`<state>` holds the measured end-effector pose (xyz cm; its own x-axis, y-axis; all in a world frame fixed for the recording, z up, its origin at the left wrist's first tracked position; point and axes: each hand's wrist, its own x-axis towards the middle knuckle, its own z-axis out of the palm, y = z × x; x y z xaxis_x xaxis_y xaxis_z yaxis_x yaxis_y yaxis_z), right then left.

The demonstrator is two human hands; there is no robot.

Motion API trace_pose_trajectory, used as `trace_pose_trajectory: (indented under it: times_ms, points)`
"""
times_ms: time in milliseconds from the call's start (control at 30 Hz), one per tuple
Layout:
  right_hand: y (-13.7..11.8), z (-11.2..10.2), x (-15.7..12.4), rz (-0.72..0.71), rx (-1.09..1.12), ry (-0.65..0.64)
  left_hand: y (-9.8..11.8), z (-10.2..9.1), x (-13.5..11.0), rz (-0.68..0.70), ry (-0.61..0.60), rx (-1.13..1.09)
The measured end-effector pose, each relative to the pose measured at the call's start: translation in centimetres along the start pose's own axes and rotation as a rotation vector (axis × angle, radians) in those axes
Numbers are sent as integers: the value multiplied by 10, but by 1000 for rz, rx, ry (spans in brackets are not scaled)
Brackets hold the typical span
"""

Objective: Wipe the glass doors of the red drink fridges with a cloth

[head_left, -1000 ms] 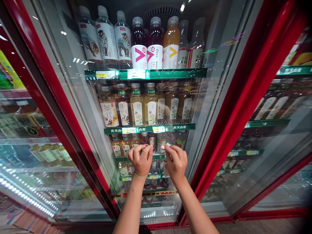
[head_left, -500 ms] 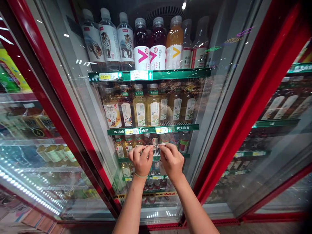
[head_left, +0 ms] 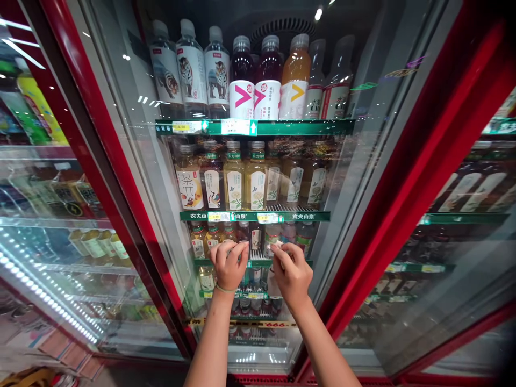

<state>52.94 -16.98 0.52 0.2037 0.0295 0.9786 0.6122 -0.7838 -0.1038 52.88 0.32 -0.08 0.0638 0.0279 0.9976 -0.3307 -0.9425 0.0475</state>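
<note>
White, small and perhaps paper, a scrap [head_left: 277, 245] is clamped between the thumb and fingertips of your right hand [head_left: 296, 273]. To its left, apart from it, your left hand [head_left: 229, 266], wearing a thin pale-green band [head_left: 224, 289], has its fingertips drawn together; whether they pinch anything cannot be told. Far side, beyond both hands, stands a red-framed, glass-fronted cooler [head_left: 381, 215] with clear bottles of pale-yellow drink [head_left: 258, 183] on a green-edged shelf [head_left: 308, 216]. The scrap should handle as light, soft and easily dropped; a gentle pinch at its edge should suit you.
</note>
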Motion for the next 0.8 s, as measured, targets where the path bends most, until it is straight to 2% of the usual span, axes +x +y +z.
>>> trace_pose_trajectory:
  times_ms: [167,300,400,533,600,700,800]
  points:
    - [-15,6,5,-26,-3,-14,1,-5,7,24,-3,4]
    - [-22,13,13,55,-81,42,-4,-14,11,24,-72,-15]
    - [-32,18,6,122,-111,62,-11,-20,11,-30,-61,22]
    - [-48,30,1,75,-10,28,-23,-25,8,-25,-54,-13]
    - [-50,33,3,110,39,41,-30,-28,7,-35,-55,-22]
    - [-49,36,-2,176,-20,90,-39,-32,4,-56,-44,-36]
    - [-53,41,-13,126,-84,95,-43,-31,0,-60,-26,-49]
